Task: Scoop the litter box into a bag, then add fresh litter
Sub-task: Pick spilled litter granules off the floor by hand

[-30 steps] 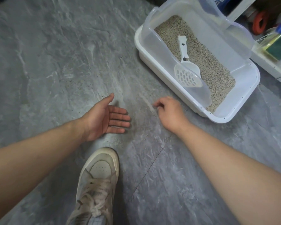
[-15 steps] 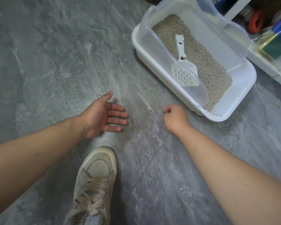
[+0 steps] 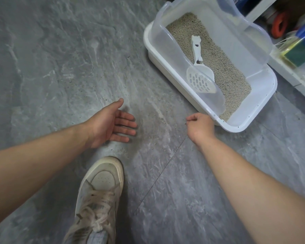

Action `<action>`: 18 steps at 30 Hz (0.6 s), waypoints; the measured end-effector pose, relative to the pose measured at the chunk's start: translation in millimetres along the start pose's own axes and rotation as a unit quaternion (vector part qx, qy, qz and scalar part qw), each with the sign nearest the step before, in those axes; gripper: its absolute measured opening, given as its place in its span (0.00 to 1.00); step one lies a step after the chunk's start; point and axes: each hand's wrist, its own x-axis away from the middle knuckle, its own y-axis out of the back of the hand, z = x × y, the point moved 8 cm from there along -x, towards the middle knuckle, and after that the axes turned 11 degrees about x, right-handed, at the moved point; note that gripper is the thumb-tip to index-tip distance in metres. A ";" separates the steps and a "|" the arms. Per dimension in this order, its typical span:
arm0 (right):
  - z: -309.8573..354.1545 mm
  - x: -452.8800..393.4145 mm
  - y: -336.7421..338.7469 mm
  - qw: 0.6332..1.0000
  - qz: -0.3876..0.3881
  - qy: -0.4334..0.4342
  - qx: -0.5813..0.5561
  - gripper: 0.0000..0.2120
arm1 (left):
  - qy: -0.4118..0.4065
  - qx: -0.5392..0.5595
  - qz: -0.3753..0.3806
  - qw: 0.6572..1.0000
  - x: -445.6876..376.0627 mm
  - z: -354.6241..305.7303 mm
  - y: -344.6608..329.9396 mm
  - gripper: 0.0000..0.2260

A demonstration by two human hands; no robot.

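Hands: left hand (image 3: 111, 125) flat, palm up, holding nothing; right hand (image 3: 200, 126) curled at box (image 3: 236, 126) corner, contents not discernible. Scoop (image 3: 200, 74) lies untouched on litter (image 3: 234, 83). No bag visible; scooping apparently not started.

White litter box (image 3: 261, 118) with beige litter (image 3: 224, 67), white slotted scoop (image 3: 200, 74), grey marbled floor (image 3: 60, 59).

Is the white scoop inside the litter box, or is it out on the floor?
Inside. The scoop lies flat on the litter within the litter box, and neither hand holds it.
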 end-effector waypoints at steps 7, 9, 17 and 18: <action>13.0 11.5 -23.3 0.996 0.058 0.024 -0.058 0.14 | 0.007 -0.020 0.007 1.000 -1.1 6.8 -6.8 0.33; 17.0 10.6 -17.9 0.997 0.036 0.040 -0.049 0.14 | 0.008 -0.023 0.009 1.000 -1.4 6.7 -9.1 0.33; 29.8 12.8 -28.6 0.991 0.074 0.113 0.017 0.18 | 0.017 -0.031 0.016 0.999 -2.4 11.6 -15.9 0.32; 32.1 15.7 -35.7 0.988 0.098 0.117 0.007 0.18 | 0.014 -0.028 0.014 0.999 -2.5 9.8 -15.3 0.32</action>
